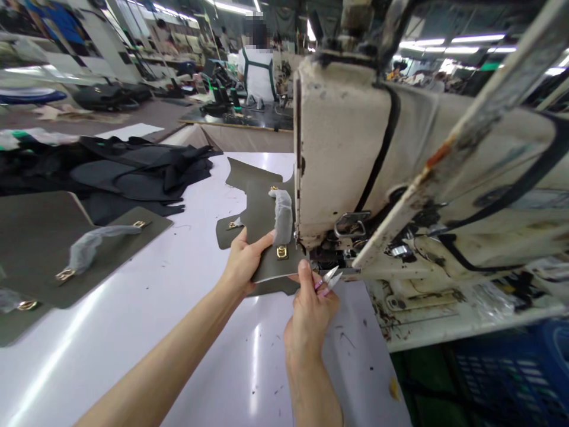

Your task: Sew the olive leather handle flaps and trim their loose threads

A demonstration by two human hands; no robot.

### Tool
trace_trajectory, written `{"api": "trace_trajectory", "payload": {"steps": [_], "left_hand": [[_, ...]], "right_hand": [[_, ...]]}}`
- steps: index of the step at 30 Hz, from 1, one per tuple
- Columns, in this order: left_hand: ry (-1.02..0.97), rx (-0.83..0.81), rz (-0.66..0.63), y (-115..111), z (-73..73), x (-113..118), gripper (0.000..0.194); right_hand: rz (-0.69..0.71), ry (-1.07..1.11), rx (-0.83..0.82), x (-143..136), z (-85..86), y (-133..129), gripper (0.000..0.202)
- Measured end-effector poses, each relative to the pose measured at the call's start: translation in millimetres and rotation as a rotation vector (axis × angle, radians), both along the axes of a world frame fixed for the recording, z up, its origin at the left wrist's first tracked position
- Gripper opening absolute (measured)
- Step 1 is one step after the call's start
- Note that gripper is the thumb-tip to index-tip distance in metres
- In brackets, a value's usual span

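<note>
Centre frame, your left hand (243, 261) presses the grey-green panel (262, 216); your right (310, 296) pinches its lower edge, holding snips (328, 281).

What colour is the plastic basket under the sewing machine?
Blue: the basket shows at the lower right of the head view.

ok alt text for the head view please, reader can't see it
The left hand and right hand touch a grey-green panel with gold buckles beside a worn, cream-coloured sewing machine; the right also holds small scissors. Black pieces lie piled on the left.
</note>
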State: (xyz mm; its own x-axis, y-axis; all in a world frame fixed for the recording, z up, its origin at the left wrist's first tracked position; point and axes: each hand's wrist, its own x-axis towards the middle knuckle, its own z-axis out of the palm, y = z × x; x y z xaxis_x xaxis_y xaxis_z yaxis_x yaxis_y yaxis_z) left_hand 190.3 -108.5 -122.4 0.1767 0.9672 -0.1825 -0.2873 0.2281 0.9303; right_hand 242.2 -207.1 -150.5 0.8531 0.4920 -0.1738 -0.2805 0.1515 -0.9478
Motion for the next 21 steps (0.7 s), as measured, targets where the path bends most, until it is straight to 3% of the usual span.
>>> {"api": "trace_trajectory", "payload": {"steps": [4,21], "left_hand": [[-0.028,-0.011,0.038,-4,2.4,-2,0.039],[-0.056,-0.032,0.131,-22,-7.0,-5,0.047]], "right_hand": [[-0.051,0.11,0.012,-4,4.6,4,0.035],[0.008,-0.008,-0.054,0,9.2,-3,0.035]]}}
